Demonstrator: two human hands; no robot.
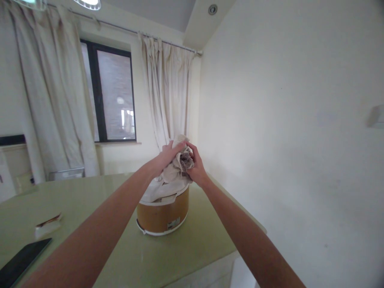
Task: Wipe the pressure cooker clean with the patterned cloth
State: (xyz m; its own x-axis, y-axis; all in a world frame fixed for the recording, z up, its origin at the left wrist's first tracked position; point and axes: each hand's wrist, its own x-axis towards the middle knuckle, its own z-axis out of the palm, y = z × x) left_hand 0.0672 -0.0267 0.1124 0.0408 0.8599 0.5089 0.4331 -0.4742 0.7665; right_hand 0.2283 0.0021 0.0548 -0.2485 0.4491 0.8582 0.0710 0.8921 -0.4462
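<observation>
Both my hands grip a crumpled off-white cloth (171,173), bunched up above a round brown container. My left hand (169,155) is closed on its upper left side. From the right, my right hand (196,166) has its fingers curled round the bundle. A grey-brown, rough-looking patch shows in the folds between the hands; I cannot tell whether it is part of the cloth. Beneath lies the round container (156,216), brown-sided with white rims and a small label. White material covers its top, and what is inside is hidden.
The container stands on a pale green table (120,256), whose right edge runs along a white wall (285,120). At the left lie a dark flat device (24,260) and a small whitish packet (48,227). Behind are a window (115,92) and long curtains (171,84).
</observation>
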